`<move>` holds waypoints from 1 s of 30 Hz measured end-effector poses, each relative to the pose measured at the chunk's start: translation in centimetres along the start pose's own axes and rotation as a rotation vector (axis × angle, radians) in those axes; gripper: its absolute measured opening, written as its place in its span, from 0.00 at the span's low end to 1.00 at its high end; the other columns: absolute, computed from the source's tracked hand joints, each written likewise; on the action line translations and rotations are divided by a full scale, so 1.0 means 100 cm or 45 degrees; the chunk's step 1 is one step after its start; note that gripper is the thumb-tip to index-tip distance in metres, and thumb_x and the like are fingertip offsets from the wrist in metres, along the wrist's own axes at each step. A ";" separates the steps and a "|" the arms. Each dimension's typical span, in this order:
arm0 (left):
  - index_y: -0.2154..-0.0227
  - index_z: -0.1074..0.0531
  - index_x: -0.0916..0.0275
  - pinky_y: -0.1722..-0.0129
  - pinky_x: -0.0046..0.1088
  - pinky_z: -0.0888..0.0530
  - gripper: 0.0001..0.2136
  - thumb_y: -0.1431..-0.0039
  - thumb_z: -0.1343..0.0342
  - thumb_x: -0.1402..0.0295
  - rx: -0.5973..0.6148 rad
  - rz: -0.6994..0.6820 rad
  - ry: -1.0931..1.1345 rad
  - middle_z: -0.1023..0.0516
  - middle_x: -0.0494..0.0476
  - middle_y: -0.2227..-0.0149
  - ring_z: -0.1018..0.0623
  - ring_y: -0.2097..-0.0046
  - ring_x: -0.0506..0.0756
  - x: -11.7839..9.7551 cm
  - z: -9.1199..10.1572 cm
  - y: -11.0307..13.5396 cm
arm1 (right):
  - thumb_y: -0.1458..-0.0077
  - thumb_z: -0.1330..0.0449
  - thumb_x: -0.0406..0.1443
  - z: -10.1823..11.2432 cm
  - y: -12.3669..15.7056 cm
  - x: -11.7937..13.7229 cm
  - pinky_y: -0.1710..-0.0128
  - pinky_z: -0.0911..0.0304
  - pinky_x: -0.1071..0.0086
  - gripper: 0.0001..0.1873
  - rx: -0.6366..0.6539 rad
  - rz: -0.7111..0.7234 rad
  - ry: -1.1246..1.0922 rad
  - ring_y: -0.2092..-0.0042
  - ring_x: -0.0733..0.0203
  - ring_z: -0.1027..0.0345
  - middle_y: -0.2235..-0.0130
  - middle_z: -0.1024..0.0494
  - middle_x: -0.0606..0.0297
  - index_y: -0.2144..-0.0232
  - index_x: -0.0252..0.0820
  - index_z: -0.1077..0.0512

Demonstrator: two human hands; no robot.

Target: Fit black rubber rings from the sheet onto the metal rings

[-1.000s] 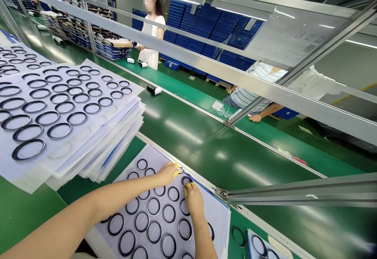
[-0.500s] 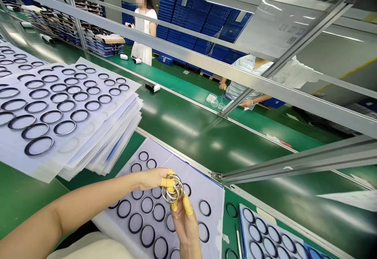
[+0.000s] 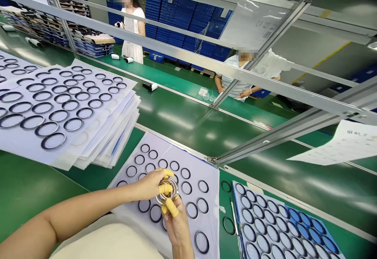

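As the head view shows, the left hand (image 3: 149,184) and right hand (image 3: 177,223) grip a bunch of pale rings (image 3: 161,201) between yellow-capped fingers (image 3: 165,189). The bunch's long axis tilts up rightward, above a printed sheet (image 3: 196,176) on the bench (image 3: 29,184).
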State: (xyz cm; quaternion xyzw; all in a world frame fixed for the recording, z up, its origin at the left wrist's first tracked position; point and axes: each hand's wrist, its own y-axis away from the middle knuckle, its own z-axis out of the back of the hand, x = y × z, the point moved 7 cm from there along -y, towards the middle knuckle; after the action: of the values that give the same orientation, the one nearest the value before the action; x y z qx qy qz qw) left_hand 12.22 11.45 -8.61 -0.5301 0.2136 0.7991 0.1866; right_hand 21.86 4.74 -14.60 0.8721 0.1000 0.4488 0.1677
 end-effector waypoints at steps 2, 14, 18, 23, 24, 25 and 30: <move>0.53 0.32 0.62 0.51 0.35 0.33 0.15 0.44 0.46 0.66 -0.038 -0.060 -0.160 0.27 0.59 0.54 0.29 0.53 0.57 -0.002 0.002 0.006 | 0.64 0.27 0.48 -0.002 0.003 -0.005 0.83 0.54 0.80 0.22 -0.028 0.008 0.030 0.80 0.75 0.54 0.80 0.37 0.75 0.72 0.41 0.27; 0.49 0.35 0.63 0.71 0.28 0.28 0.21 0.37 0.55 0.55 0.195 0.262 0.321 0.26 0.57 0.63 0.24 0.69 0.53 0.022 -0.014 0.032 | 0.61 0.29 0.45 -0.003 0.019 -0.001 0.77 0.40 0.73 0.17 -0.133 0.197 0.387 0.76 0.66 0.39 0.76 0.28 0.68 0.73 0.40 0.26; 0.41 0.44 0.65 0.60 0.33 0.27 0.30 0.40 0.48 0.53 0.307 0.276 0.568 0.26 0.61 0.58 0.24 0.61 0.55 0.011 -0.017 0.045 | 0.58 0.31 0.48 -0.013 0.026 -0.002 0.82 0.43 0.74 0.18 0.003 0.167 0.444 0.81 0.69 0.42 0.79 0.29 0.69 0.71 0.40 0.26; 0.39 0.45 0.60 0.53 0.35 0.30 0.33 0.46 0.39 0.62 0.423 0.248 0.650 0.25 0.58 0.59 0.24 0.58 0.55 -0.007 -0.012 0.064 | 0.45 0.40 0.47 -0.030 0.048 0.015 0.82 0.44 0.75 0.15 0.308 0.250 0.644 0.80 0.68 0.42 0.79 0.30 0.69 0.67 0.41 0.26; 0.40 0.45 0.59 0.52 0.36 0.31 0.33 0.46 0.38 0.63 0.445 0.226 0.640 0.25 0.57 0.59 0.24 0.57 0.55 -0.013 -0.011 0.067 | 0.42 0.43 0.47 -0.036 0.055 0.022 0.80 0.43 0.75 0.15 0.378 0.322 0.713 0.79 0.68 0.41 0.79 0.30 0.69 0.67 0.42 0.26; 0.40 0.44 0.58 0.51 0.36 0.31 0.32 0.46 0.38 0.64 0.465 0.196 0.624 0.25 0.57 0.59 0.24 0.57 0.54 -0.021 -0.009 0.070 | 0.39 0.46 0.46 -0.041 0.062 0.030 0.79 0.41 0.74 0.16 0.433 0.406 0.775 0.79 0.67 0.40 0.79 0.29 0.69 0.68 0.42 0.26; 0.43 0.41 0.57 0.51 0.34 0.30 0.28 0.46 0.39 0.68 0.563 0.059 0.458 0.25 0.55 0.59 0.25 0.57 0.54 -0.063 0.001 0.083 | 0.36 0.51 0.44 -0.062 0.092 0.061 0.66 0.31 0.69 0.18 0.560 0.753 0.997 0.70 0.61 0.28 0.72 0.22 0.64 0.67 0.45 0.26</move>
State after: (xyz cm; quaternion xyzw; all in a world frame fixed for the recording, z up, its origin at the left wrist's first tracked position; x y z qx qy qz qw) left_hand 10.14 4.04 -1.51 -0.6048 0.4243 0.6303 0.2386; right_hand 20.51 -0.55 -3.17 0.6449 -0.0033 0.7370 -0.2024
